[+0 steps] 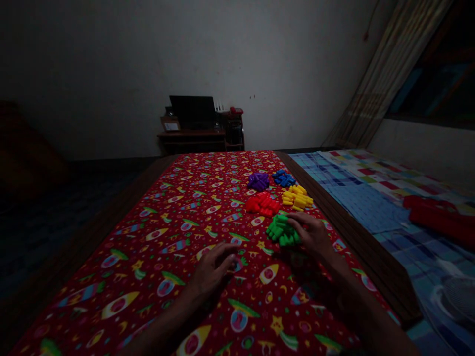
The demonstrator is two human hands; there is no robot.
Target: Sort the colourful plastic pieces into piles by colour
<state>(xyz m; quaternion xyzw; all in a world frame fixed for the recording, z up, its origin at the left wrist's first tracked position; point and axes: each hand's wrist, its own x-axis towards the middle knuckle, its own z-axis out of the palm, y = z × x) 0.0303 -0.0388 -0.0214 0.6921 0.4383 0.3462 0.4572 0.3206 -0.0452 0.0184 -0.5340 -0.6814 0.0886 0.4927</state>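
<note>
On the red patterned cloth, my right hand (313, 232) reaches into a pile of green plastic toy blocks (280, 231). Its fingertips close on a green block at the top right of that pile. My left hand (215, 267) hovers low over the cloth, left of the green pile. Its fingers are loosely bent, with the thumb apart, and nothing is in it. Behind the green pile are red blocks (263, 204) and yellow blocks (297, 198). Farther back, purple blocks (259, 181) and blue blocks (284, 178) lie in separate heaps.
The cloth (148, 277) covers a table with dark wooden edges (386, 277). To the right is a checked blue spread (356, 198) with a red cloth item (441, 220) and a fan (460, 296). A desk (193, 136) with a monitor (193, 111) stands against the far wall.
</note>
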